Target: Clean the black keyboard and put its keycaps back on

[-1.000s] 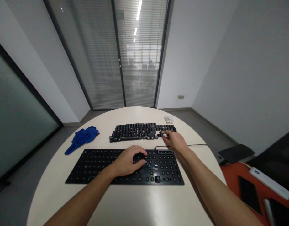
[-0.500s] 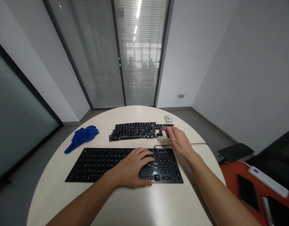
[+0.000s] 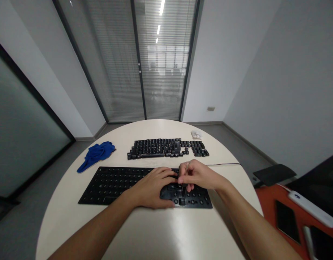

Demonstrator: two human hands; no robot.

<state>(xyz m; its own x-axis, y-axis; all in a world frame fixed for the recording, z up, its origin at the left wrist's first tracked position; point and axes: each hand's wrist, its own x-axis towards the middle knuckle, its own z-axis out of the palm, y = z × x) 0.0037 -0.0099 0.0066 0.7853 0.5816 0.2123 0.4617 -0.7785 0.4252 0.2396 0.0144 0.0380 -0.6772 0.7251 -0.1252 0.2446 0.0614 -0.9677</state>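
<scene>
A black keyboard base (image 3: 120, 180) with most of its keycaps off lies across the round table in front of me. My left hand (image 3: 155, 187) rests palm down on its middle right part, fingers spread and thumb by the front edge. Over the right part of the base, beside the left fingertips, my right hand (image 3: 195, 175) is closed in a pinch. Its fingertips hold a small dark piece, apparently a keycap, mostly hidden by the fingers. Loose black keycaps (image 3: 157, 147) are laid out in keyboard order behind the base. One keycap (image 3: 182, 201) sits on the base near its front edge.
A blue cloth (image 3: 98, 153) lies crumpled at the table's left. A small clear bag (image 3: 196, 134) with pale bits is at the back right. The cable (image 3: 223, 164) runs off the right edge. Phones (image 3: 287, 220) and a white power strip (image 3: 311, 207) lie on an orange seat.
My right hand has come from the loose keycaps down and left to the keyboard base, its fingers pinched. The left hand stays on the base. The view has shifted slightly.
</scene>
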